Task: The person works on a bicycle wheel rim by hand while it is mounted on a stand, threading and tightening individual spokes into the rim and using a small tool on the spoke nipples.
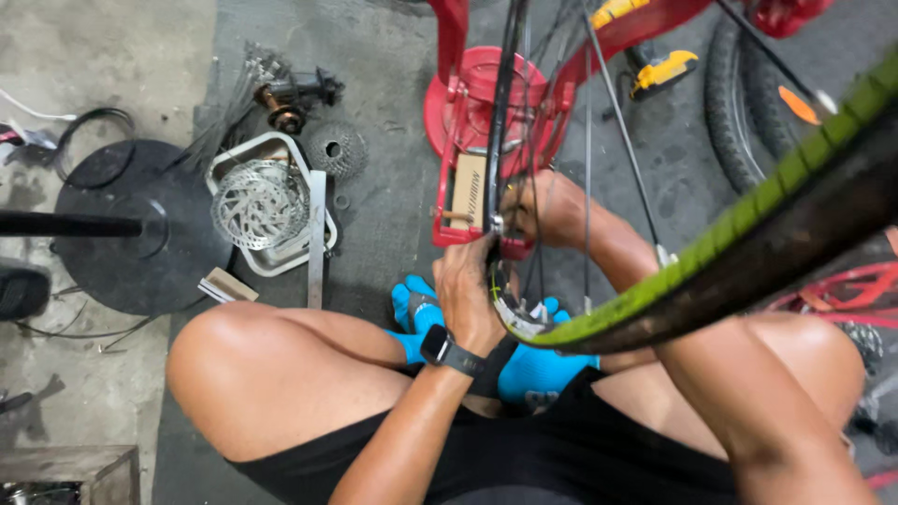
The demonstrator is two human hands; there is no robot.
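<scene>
Meanwhile, the wheel rim [499,140] is gripped by both hands, left hand [470,292] and right hand [541,211]; a brake disc [260,204] is seen in a tray [281,262] far left.

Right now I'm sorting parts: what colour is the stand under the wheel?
Red; the stand shows best in the head view.

A black bicycle rim [501,122] with thin metal spokes [617,122] stood upright on edge in a red truing stand [458,168], its lower part down near the lap. A black tyre with a green stripe [748,234] crossed diagonally at the right.
</scene>
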